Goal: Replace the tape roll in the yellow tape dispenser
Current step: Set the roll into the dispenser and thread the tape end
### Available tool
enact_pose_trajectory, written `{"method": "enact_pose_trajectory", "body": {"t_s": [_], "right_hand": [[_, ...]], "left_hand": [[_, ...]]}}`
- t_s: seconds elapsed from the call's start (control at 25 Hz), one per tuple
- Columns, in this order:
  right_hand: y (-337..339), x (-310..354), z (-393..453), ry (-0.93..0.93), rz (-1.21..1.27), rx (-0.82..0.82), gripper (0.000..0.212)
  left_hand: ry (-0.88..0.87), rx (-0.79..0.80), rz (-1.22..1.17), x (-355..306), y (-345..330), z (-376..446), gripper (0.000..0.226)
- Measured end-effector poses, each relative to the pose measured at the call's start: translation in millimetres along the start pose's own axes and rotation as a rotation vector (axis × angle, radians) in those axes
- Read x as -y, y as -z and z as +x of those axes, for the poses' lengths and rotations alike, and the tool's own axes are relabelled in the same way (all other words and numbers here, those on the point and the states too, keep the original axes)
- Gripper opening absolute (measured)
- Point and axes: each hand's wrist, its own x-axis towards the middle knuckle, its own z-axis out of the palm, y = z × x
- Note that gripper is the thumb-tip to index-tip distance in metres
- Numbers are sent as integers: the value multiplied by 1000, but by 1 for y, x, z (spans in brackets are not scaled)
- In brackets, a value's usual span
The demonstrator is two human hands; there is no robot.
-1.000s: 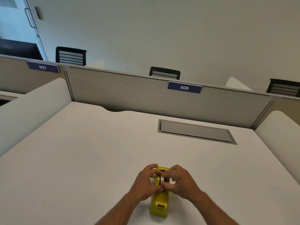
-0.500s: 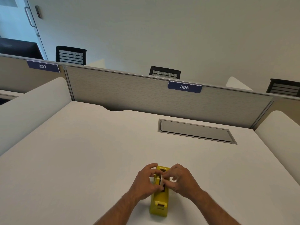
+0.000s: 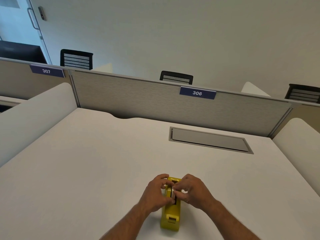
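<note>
Dispenser (image 3: 170,217) sits near edge of counter (image 3: 86,170), cutter end toward camera. Both hands pinch at the tape roll (image 3: 171,191) in its slot: left hand (image 3: 156,194) and right hand (image 3: 192,189) each look closed on the roll, though fingers hide most of it. Risks: nothing braces the base, so a pull could lift or skid it; a crooked roll could jam in the slot.
</note>
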Motion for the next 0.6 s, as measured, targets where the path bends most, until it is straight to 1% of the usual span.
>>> {"method": "enact_pose_trajectory", "body": {"t_s": [0.36,0.48,0.6], "right_hand": [[1,0,0,-6,-30,22,18],[2,2,-1,-11,-41,25,23],[0,5,-1,-18,-71,-7,28]], "left_hand": [[4,-5,15,0,0,1,57],[5,-14,9,-1,1,1,56],[6,-14,6,-2,1,1,55]]}}
